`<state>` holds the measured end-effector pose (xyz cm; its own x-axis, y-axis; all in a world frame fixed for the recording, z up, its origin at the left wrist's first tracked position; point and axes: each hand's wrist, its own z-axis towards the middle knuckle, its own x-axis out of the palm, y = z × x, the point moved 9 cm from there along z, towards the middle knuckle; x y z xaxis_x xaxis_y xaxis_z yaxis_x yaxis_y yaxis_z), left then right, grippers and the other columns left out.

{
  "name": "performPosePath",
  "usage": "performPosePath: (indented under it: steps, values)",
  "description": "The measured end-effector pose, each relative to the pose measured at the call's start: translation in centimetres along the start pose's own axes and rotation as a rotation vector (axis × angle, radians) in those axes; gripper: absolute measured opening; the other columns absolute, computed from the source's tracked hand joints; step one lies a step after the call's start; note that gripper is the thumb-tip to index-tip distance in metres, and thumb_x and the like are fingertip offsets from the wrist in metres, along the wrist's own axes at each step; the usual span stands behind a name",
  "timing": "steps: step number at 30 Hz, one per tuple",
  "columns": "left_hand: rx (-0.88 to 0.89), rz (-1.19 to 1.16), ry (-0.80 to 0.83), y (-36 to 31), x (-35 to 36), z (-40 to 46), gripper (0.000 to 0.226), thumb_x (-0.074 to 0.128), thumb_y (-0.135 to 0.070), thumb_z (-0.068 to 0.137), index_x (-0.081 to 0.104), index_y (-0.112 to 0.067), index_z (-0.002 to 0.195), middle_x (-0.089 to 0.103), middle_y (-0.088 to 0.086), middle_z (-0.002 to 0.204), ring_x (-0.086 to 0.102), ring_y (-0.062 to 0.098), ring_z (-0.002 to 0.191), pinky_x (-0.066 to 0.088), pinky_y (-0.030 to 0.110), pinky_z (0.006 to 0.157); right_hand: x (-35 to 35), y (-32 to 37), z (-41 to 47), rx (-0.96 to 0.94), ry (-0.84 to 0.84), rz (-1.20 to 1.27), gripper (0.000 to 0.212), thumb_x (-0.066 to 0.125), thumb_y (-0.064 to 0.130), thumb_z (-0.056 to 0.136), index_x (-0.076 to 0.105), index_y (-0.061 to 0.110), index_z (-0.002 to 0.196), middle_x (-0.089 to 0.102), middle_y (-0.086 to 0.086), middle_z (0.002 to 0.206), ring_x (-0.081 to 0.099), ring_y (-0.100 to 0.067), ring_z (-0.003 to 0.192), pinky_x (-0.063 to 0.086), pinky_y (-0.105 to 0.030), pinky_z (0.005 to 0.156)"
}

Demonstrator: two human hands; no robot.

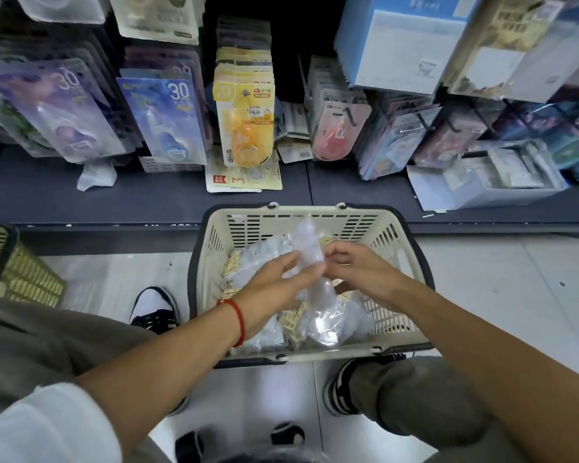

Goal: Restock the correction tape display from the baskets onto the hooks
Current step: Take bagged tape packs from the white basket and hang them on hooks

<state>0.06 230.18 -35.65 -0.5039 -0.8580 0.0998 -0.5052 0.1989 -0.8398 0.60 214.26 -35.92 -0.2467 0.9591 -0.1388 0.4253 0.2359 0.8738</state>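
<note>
Both forearms are stretched over the cream slotted plastic basket (386, 243). Between the left hand (274, 285) and the right hand (355, 269), a clear crinkled plastic bag (310, 248) is pinched by curled fingers. Below the grip, bagged correction tape packs (295, 320) are heaped in the basket.
</note>
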Motion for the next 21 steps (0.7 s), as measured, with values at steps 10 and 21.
performPosePath:
  steps: [10,21]
  values:
    - [-0.126,-0.362,-0.233,2.4,-5.9,0.0,0.028,0.051,-0.009,0.109,0.06,-0.016,0.135,0.075,0.013,0.122,0.073,0.035,0.108,0.063,0.051,0.082,-6.4,-10.8,0.8,0.529,-0.381,-0.519,0.025,0.062,0.017,0.103,0.061,0.001,0.122,0.069,-0.021,0.12,0.072,-0.033,0.1,0.063,-0.042,0.081]
    - [-0.243,-0.418,-0.255,3.0,-5.8,0.0,0.039,0.055,-0.032,0.103,0.057,-0.017,0.139,0.069,0.015,0.112,0.07,0.036,0.093,0.06,0.05,0.081,-4.0,-11.9,1.4,0.345,-0.425,0.056,0.029,0.068,0.006,0.1,0.063,0.006,0.129,0.07,-0.013,0.113,0.066,-0.024,0.092,0.062,-0.041,0.084]
